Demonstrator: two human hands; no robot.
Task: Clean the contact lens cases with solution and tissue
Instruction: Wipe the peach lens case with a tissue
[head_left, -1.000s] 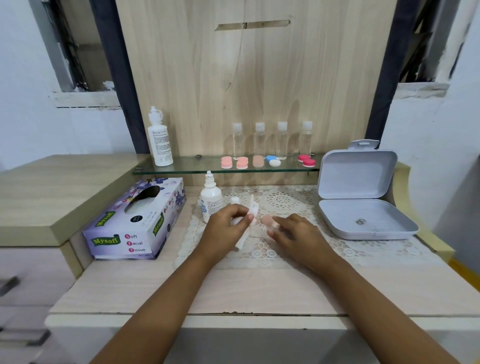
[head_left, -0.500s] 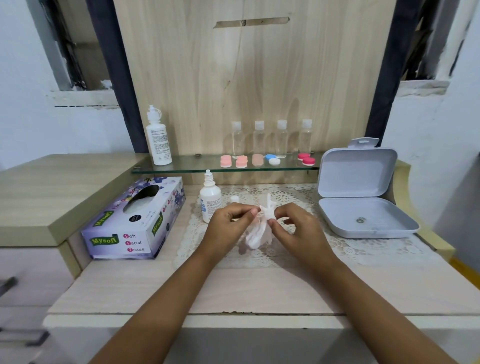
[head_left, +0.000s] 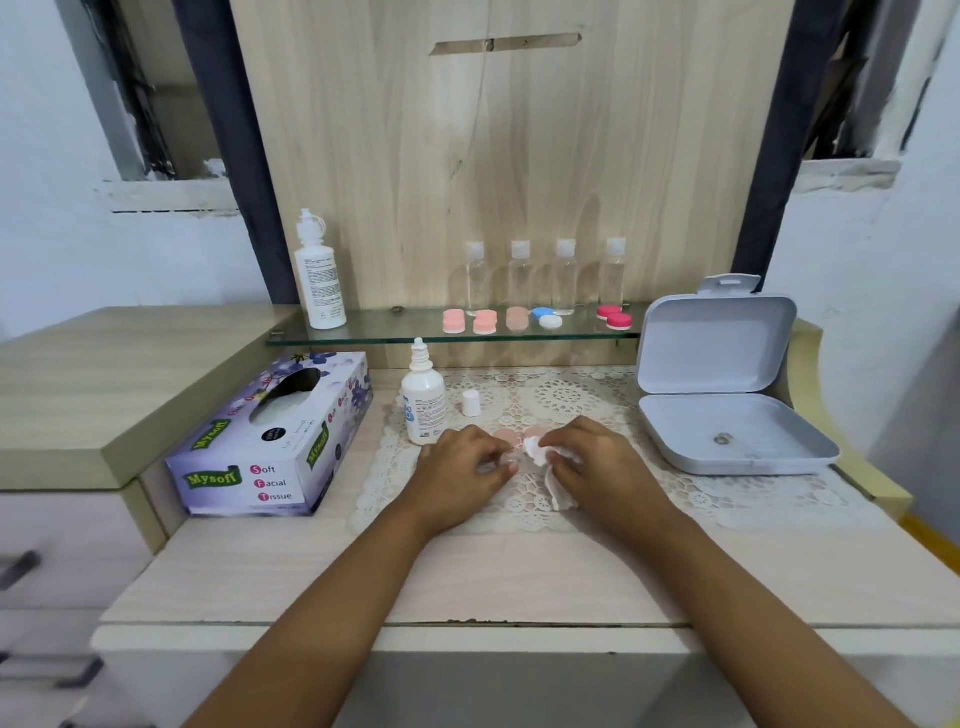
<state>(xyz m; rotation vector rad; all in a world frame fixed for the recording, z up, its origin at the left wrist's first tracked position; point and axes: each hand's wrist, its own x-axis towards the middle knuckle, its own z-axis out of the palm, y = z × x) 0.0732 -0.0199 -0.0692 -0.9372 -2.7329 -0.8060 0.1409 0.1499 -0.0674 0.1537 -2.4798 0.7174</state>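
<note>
On the lace mat (head_left: 597, 499), both hands work low over the contact lens case (head_left: 511, 457). Left hand (head_left: 462, 475) pinches the clear case down, apparently to steady it. Right hand (head_left: 602, 470) is closed on a crumpled tissue (head_left: 537, 452), pressed to the case just beside the left fingertips, likely wiping a well. Two peach caps (head_left: 519, 435) lie just beyond the grip; the uncapped solution bottle (head_left: 423, 410) stands near the left hand.

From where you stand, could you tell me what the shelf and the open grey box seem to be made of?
The shelf looks like clear glass: see-through, with a greenish edge. The open grey box looks like matte moulded plastic, with rounded corners and a hang tab on the lid; I can't be certain.
</note>
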